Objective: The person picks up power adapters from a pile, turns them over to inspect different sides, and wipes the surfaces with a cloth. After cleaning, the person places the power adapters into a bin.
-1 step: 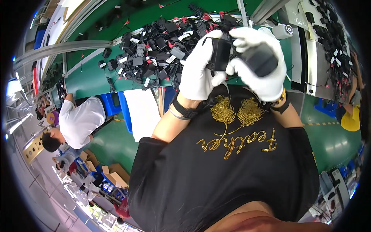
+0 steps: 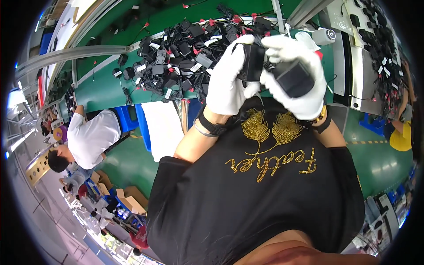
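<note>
My left hand (image 2: 225,81), in a white glove, is closed round a black boxy power adapter (image 2: 253,63) held upright, its broad face toward the right hand. My right hand (image 2: 310,100), gloved in white too, grips a second black power adapter (image 2: 296,80), which sits tilted against the palm. The two adapters are apart, with the right fingertips close to the left one. Beyond both hands lies a tangled heap of black power adapters (image 2: 179,62) with cables, white labels and red tips.
The heap rests on a green worktop (image 2: 99,95) with metal frame bars. At the right stand a white cylinder (image 2: 323,36) and a metal-edged surface with more adapters (image 2: 383,66). A person in a white shirt (image 2: 95,139) sits at the left; open cardboard boxes (image 2: 132,201) lie behind.
The adapter in my right hand, blurred before, now shows sharply; that hand has shifted and turned slightly. My left hand keeps nearly the same place and hold.
</note>
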A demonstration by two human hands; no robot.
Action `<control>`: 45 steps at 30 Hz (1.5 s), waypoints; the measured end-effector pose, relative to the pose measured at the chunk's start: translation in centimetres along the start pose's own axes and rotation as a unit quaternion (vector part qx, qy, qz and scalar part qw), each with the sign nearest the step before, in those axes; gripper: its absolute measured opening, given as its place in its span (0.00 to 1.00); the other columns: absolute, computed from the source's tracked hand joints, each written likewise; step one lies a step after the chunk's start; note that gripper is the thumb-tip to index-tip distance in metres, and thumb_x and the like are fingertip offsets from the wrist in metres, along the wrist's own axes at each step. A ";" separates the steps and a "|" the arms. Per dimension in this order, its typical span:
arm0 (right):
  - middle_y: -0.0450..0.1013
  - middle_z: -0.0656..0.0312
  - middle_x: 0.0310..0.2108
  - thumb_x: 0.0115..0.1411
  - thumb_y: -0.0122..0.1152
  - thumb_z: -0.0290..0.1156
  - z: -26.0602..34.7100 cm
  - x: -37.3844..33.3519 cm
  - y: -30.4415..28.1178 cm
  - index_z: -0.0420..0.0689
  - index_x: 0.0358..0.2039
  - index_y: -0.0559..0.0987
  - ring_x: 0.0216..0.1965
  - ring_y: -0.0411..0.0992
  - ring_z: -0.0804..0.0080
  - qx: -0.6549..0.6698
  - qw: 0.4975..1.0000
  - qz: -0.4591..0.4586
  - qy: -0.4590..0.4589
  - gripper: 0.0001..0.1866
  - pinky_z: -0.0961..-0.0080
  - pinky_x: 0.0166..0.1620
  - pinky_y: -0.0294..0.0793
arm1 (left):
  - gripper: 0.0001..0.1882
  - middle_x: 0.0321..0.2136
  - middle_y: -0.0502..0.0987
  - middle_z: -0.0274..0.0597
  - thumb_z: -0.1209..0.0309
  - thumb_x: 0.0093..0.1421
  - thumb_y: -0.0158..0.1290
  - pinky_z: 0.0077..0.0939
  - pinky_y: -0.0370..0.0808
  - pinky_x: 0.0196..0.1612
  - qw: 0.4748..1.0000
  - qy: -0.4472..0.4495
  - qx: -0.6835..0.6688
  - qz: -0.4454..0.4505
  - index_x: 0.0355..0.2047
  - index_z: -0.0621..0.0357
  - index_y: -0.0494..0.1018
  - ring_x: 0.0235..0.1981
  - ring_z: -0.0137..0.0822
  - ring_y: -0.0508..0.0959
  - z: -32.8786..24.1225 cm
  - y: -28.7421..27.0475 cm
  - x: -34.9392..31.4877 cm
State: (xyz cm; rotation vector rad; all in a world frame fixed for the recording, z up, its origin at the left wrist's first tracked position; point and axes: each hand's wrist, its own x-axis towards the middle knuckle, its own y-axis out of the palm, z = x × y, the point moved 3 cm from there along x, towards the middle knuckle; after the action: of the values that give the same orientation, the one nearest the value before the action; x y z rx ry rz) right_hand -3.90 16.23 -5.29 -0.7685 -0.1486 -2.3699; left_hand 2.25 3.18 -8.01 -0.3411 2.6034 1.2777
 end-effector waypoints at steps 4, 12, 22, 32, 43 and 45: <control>0.71 0.54 0.46 0.38 0.68 0.21 0.5 -0.3 0.6 0.42 0.41 0.70 0.41 0.71 0.58 -0.140 0.989 0.007 -0.051 0.26 0.71 0.42 0.70 | 0.20 0.31 0.73 0.41 0.60 0.65 0.44 0.15 0.64 0.14 0.999 0.053 0.007 -0.007 0.53 0.55 0.60 0.19 0.26 0.72 0.3 0.4 -0.1; 0.72 0.54 0.45 0.39 0.68 0.23 0.7 -0.9 0.7 0.42 0.40 0.71 0.44 0.71 0.56 -0.200 0.976 0.002 -0.089 0.24 0.68 0.46 0.71 | 0.19 0.24 0.71 0.39 0.61 0.65 0.43 0.14 0.61 0.14 0.980 0.114 0.162 -0.035 0.53 0.57 0.60 0.14 0.22 0.64 -0.5 0.9 -0.8; 0.72 0.55 0.43 0.37 0.69 0.25 0.1 -1.6 0.6 0.44 0.37 0.72 0.42 0.70 0.54 -0.224 0.972 0.001 -0.066 0.23 0.64 0.46 0.69 | 0.18 0.39 0.72 0.37 0.62 0.66 0.41 0.17 0.71 0.41 0.992 0.086 0.086 -0.040 0.53 0.55 0.62 0.36 0.23 0.74 0.8 0.8 -0.1; 0.72 0.46 0.45 0.38 0.71 0.23 1.1 -1.0 0.3 0.39 0.40 0.68 0.43 0.72 0.52 -0.244 0.966 0.011 -0.082 0.28 0.65 0.47 0.70 | 0.18 0.41 0.70 0.38 0.62 0.67 0.41 0.17 0.72 0.40 0.981 0.128 0.139 -0.034 0.54 0.55 0.61 0.38 0.24 0.73 1.0 1.0 0.0; 0.72 0.46 0.45 0.39 0.70 0.22 1.6 -1.3 0.2 0.40 0.40 0.69 0.45 0.71 0.52 -0.248 0.968 0.001 -0.050 0.26 0.64 0.48 0.69 | 0.21 0.42 0.69 0.40 0.63 0.66 0.43 0.21 0.70 0.46 0.982 0.140 0.123 -0.025 0.56 0.57 0.57 0.40 0.27 0.72 1.2 1.6 -0.4; 0.72 0.46 0.45 0.39 0.70 0.22 1.6 -1.0 0.2 0.40 0.40 0.69 0.46 0.71 0.52 -0.239 0.970 0.008 -0.052 0.26 0.64 0.48 0.69 | 0.21 0.43 0.69 0.40 0.63 0.66 0.43 0.20 0.70 0.46 0.979 0.152 0.133 -0.016 0.56 0.57 0.57 0.40 0.27 0.71 1.3 1.3 -0.4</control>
State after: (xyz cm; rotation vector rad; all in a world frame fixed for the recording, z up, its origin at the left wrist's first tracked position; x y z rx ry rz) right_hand -2.36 17.09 -4.55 -1.1101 0.4007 -2.3761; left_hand 2.34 5.01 -7.64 -0.5638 2.9625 0.9083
